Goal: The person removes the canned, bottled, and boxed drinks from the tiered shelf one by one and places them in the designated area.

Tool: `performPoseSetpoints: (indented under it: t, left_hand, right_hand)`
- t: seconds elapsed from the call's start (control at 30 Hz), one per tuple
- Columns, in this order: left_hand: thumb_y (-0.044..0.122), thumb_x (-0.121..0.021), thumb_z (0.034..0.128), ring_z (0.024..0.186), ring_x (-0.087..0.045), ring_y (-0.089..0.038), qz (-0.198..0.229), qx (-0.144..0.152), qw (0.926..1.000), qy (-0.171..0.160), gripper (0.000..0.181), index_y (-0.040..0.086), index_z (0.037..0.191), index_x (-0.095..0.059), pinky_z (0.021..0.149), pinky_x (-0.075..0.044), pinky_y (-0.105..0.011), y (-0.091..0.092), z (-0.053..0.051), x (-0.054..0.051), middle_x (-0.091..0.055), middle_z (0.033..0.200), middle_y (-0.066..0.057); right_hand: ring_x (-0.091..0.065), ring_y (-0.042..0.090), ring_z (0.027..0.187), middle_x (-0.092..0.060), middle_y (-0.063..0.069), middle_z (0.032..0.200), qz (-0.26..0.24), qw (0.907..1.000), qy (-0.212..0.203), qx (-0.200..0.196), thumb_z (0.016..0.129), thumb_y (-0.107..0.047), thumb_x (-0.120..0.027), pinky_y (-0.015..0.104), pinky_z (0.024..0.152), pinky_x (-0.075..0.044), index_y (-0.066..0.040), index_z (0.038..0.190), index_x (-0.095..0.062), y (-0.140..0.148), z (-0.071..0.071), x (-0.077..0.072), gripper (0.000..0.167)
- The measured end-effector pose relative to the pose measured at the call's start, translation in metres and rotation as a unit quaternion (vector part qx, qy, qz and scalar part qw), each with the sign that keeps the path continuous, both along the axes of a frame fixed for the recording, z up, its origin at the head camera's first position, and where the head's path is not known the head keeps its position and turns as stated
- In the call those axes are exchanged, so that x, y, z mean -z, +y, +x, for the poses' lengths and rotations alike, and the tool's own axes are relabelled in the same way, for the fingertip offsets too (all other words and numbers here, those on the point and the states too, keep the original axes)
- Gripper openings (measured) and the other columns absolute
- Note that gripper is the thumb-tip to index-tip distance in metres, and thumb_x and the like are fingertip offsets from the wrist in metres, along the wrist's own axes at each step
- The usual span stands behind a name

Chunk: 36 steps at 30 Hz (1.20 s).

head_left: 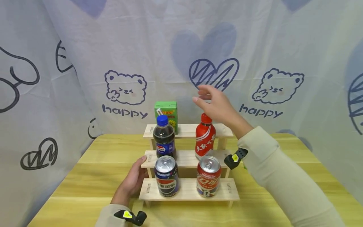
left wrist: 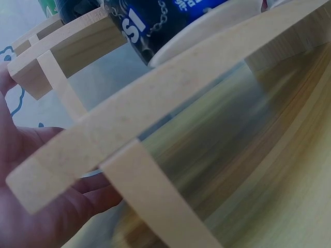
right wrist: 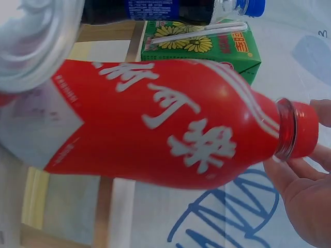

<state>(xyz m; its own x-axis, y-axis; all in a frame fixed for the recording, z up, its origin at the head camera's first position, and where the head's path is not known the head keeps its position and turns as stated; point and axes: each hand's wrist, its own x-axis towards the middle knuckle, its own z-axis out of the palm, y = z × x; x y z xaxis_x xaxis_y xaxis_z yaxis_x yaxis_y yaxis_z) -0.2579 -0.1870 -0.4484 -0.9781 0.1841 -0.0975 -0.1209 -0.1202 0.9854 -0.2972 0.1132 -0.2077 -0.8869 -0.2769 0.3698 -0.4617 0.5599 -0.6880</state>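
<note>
A small three-tier wooden shelf (head_left: 188,190) stands on the table. My left hand (head_left: 135,178) holds its left side, thumb on the end of the middle tier; in the left wrist view the other fingers (left wrist: 101,194) lie partly hidden behind the lower plank. My right hand (head_left: 216,105) is raised above the red bottle (head_left: 204,140), fingers loosely bent, holding nothing. That bottle stands upright on the middle tier, beside a blue-capped cola bottle (head_left: 164,137). A dark Pepsi can (head_left: 166,179) and a red-and-white can (head_left: 209,179) stand on the bottom tier.
A green drink carton (head_left: 167,108) with a straw stands at the left of the top tier. Behind the wooden table (head_left: 93,171) hangs a pale cloth (head_left: 167,69) printed with hearts and bears. A small green thing (head_left: 245,166) shows partly behind the right sleeve.
</note>
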Motion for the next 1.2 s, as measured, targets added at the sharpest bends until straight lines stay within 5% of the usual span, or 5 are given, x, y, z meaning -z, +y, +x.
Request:
performPoseSetpoints:
  t: [0.33,1.2]
  left_hand:
    - [0.062,-0.031,0.0934,0.129,-0.036,-0.036,-0.023,0.027,0.9991,0.023,0.076,0.008,0.147,-0.024,0.103,-0.034,-0.049,0.005,0.005,-0.012,-0.034,0.143,-0.022]
    - [0.053,-0.030,0.0966,0.129,-0.036,-0.035,0.001,0.006,0.9999,0.008,0.066,0.009,0.145,-0.030,0.102,-0.034,-0.048,0.000,0.001,-0.002,-0.038,0.142,-0.018]
  right_hand:
    - [-0.049,0.021,0.124,-0.048,0.007,0.138,0.047,0.9985,-0.004,-0.029,0.093,-0.034,-0.057,0.041,0.098,-0.044,-0.015,0.142,-0.039,-0.023,-0.003,-0.015,0.056]
    - [-0.050,0.027,0.123,-0.051,0.016,0.136,0.222,0.9724,-0.041,-0.057,0.089,-0.029,-0.064,0.039,0.100,-0.042,-0.003,0.140,-0.041,-0.064,-0.015,-0.022,0.061]
